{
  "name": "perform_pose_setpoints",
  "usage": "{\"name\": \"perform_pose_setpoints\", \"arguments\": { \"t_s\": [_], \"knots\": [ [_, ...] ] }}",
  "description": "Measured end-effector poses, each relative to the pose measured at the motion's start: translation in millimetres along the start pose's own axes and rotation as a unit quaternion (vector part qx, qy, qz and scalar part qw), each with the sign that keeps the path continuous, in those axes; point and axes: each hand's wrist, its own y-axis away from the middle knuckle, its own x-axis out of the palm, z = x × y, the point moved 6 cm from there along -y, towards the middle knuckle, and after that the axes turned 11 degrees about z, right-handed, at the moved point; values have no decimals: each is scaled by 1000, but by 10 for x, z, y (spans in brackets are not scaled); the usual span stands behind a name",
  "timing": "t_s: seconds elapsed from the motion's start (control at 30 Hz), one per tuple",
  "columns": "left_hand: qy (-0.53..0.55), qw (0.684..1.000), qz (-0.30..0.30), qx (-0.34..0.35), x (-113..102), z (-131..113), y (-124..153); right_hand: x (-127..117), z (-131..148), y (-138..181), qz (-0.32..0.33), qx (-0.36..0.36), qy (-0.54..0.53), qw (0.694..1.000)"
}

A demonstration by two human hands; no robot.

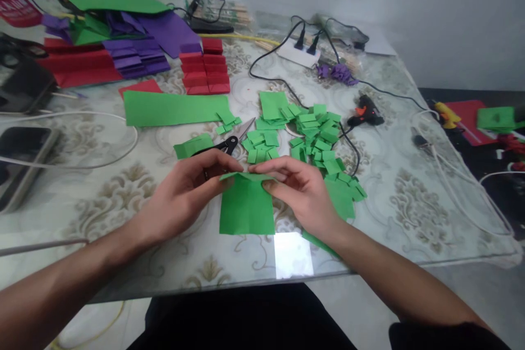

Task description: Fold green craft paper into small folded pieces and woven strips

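Note:
A square of green paper (246, 208) hangs between my two hands near the table's front edge, its top edge bent over in a fold. My left hand (192, 183) pinches the top left corner between thumb and fingers. At the top right corner, my right hand (295, 186) pinches it the same way. Just beyond my left hand lie black-handled scissors (232, 142), blades apart from the sheet and pointing away to the right. Many small cut green paper pieces (315, 131) are heaped beyond my right hand. A long green strip (176, 109) lies farther left.
Folded red paper (205, 74) and purple paper (137, 54) lie at the back left. A white power strip (298, 53) with black cables sits at the back. A glue gun (366, 112) rests at right. A phone (24, 161) lies at far left.

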Motion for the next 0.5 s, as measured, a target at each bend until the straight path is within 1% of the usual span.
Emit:
{"name": "perform_pose_setpoints", "arguments": {
  "t_s": [0.07, 0.17, 0.23, 0.4, 0.5],
  "knots": [
    [29, 999, 14, 9, 14, -20, 1, 2, 14, -5, 6, -12, -13, 1000],
    [59, 998, 11, 8, 9, -2, -1, -14, 30, -5, 6, -21, -5, 1000],
    [70, 997, 9, 0, 4, 43, -2, -32, 17, -1, 5, -13, -4, 1000],
    [113, 993, -1, -19, -4, 195, 1, -80, -117, 12, -13, 72, -64, 995],
    [164, 986, -4, -26, 8, 245, 0, -111, -154, 14, -38, 94, -100, 990]
  ]
}}
